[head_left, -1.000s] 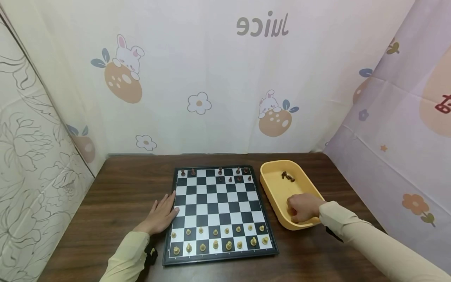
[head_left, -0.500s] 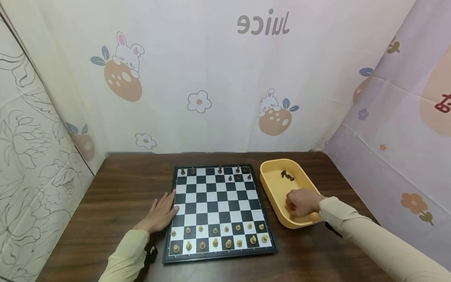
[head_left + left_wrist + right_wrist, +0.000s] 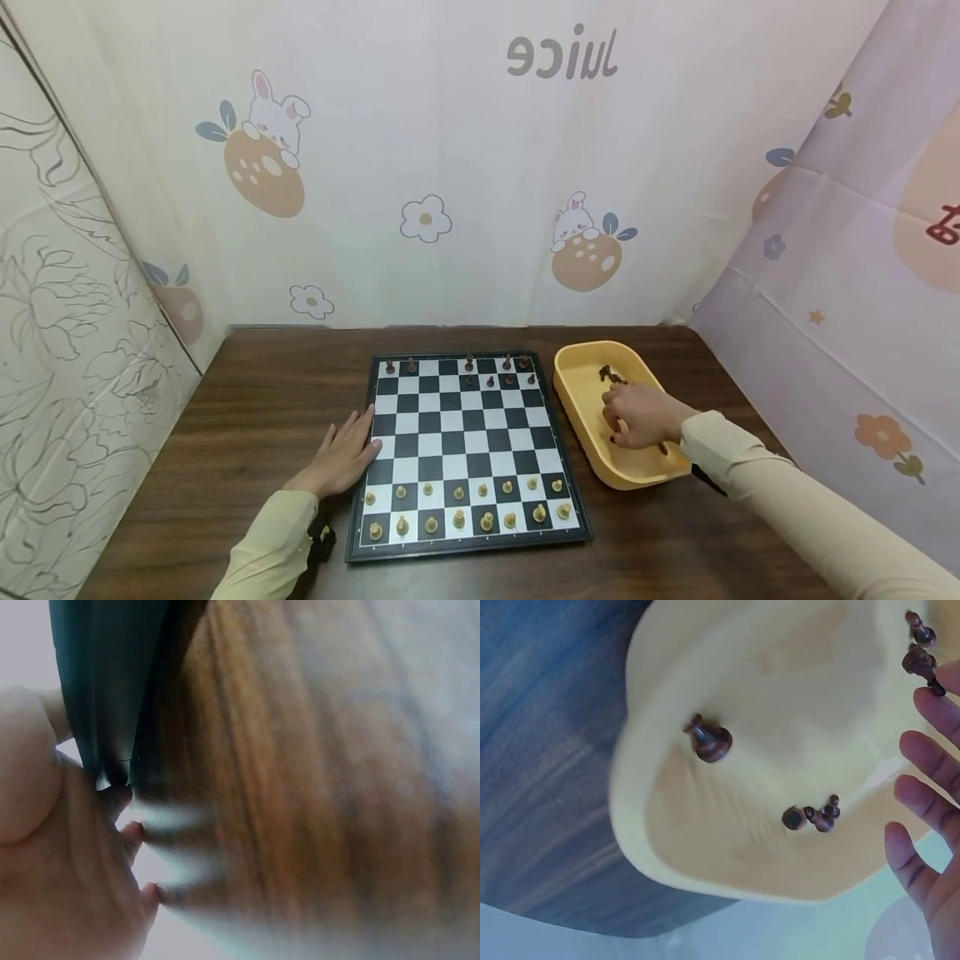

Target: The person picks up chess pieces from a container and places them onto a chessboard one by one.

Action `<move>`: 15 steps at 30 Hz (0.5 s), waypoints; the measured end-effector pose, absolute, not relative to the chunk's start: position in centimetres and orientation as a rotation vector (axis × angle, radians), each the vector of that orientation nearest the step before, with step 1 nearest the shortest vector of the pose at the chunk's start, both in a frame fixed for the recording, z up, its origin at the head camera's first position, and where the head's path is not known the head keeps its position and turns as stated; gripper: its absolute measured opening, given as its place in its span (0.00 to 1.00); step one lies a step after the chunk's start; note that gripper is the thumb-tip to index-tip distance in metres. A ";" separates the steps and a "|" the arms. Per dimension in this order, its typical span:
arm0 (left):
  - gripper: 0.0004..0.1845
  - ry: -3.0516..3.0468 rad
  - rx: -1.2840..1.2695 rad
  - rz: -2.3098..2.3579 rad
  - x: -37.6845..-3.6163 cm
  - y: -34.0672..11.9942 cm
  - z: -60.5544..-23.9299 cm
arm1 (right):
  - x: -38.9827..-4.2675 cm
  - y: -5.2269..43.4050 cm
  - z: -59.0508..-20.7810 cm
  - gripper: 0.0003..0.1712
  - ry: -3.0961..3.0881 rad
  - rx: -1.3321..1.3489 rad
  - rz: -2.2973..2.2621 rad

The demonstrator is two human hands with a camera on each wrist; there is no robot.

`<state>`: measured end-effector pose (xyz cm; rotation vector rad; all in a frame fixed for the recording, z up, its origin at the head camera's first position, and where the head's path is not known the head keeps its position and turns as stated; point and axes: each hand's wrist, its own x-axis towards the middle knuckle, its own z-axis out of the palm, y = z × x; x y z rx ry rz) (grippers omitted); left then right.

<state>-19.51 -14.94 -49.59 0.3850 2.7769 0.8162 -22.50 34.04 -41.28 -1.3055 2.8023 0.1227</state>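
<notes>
- The right hand [image 3: 637,415] is hovering inside the yellow tray [image 3: 581,400], which is sitting just to the right of the chessboard [image 3: 461,454].
- Its fingers [image 3: 930,761] are stretching out loosely, fairly wide, and holding nothing.
- Dark chess pieces are lying scattered on the tray floor: one pawn [image 3: 709,740] on its side, toward the tray's near end, its long axis slanting across the floor, and another piece [image 3: 812,817] closer to the fingertips.
- A small dark cluster [image 3: 611,375] is lying at the tray's far end, just past the fingertips.
- The left hand [image 3: 341,454] is resting flat on the table [image 3: 255,417], fingers straight, touching the chessboard's left edge.
- The right hand is much the nearer to the loose pieces; the left is well apart, across the chessboard from the tray.
- Pale pieces [image 3: 457,504] are filling the chessboard's two near rows; a few dark ones [image 3: 487,371] are standing at its far rows.
</notes>
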 end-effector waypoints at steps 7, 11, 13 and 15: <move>0.34 2.776 0.384 0.824 -19.4 -15.0 -49.6 | -22.7 33.7 -40.3 0.13 2.820 -1.262 0.252; 0.34 2.778 0.385 0.823 -19.4 -14.9 -49.5 | -23.1 33.7 -39.8 0.10 2.845 -1.299 0.279; 0.34 2.778 0.386 0.825 -19.4 -14.9 -49.5 | -23.3 33.7 -39.6 0.09 2.866 -1.319 0.278; 0.34 2.779 0.385 0.826 -19.4 -14.9 -49.5 | -23.5 33.6 -39.4 0.09 2.886 -1.345 0.275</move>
